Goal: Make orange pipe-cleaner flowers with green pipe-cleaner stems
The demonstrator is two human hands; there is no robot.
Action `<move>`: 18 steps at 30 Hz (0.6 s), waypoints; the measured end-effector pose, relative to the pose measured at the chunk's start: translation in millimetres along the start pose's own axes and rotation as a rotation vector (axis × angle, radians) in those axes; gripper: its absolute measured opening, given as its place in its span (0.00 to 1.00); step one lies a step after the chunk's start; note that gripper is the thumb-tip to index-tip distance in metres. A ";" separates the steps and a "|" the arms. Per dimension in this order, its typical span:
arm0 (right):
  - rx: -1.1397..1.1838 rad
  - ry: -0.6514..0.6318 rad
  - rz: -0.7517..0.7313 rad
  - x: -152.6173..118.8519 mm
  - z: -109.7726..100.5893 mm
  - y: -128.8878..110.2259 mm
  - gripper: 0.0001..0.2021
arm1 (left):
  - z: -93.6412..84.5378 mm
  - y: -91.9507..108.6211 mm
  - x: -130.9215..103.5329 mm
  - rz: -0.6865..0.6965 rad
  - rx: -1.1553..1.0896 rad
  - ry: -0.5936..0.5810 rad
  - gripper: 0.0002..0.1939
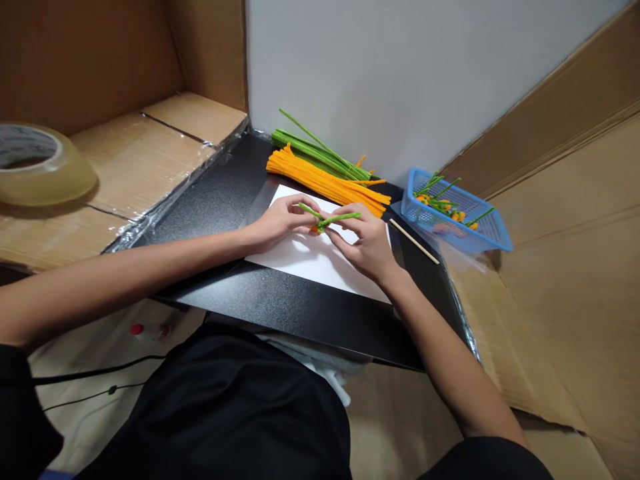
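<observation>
Both my hands meet above a white sheet of paper [280, 257] on the black table. Between them is a green pipe cleaner [343, 217], crossed or twisted at its middle, with a bit of orange just below the crossing. My left hand [285, 220] pinches its left side between thumb and fingers. My right hand [367, 240] is closed on the right side, with one green end sticking out over the fingers. Behind the hands lie a bundle of orange pipe cleaners [325, 179] and a bundle of green pipe cleaners [315, 150].
At the right, a blue basket [460, 233] holds several green-and-orange pipe cleaner pieces. A thin wooden stick [414, 241] lies beside the paper. A large roll of clear tape [45, 167] rests on cardboard at the left. A red-capped bottle [149, 331] is below the table.
</observation>
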State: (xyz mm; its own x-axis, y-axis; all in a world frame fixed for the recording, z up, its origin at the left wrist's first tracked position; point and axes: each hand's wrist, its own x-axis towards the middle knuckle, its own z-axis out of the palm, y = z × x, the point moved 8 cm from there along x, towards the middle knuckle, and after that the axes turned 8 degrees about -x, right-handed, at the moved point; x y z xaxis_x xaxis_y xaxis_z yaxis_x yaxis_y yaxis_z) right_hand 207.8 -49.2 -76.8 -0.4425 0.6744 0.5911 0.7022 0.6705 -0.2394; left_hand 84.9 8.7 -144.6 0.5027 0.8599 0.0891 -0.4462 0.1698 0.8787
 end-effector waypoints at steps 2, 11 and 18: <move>0.016 0.008 0.017 -0.3 1.1 3.1 0.09 | 1.2 0.8 0.0 -0.004 -0.017 0.002 0.10; 0.008 0.067 -0.021 -2.1 -0.2 4.4 0.07 | 3.6 -1.2 -0.4 -0.041 -0.059 0.014 0.12; 0.090 0.094 0.125 -2.9 4.5 16.7 0.06 | 3.3 6.6 -1.4 0.042 0.023 0.011 0.16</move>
State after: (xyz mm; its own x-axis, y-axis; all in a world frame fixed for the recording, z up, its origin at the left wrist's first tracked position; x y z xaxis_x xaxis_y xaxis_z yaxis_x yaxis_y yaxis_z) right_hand 218.4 -38.6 -85.9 -0.2977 0.7252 0.6208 0.6940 0.6110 -0.3809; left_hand 83.6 7.1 -137.4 0.4757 0.8712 0.1212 -0.4496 0.1224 0.8848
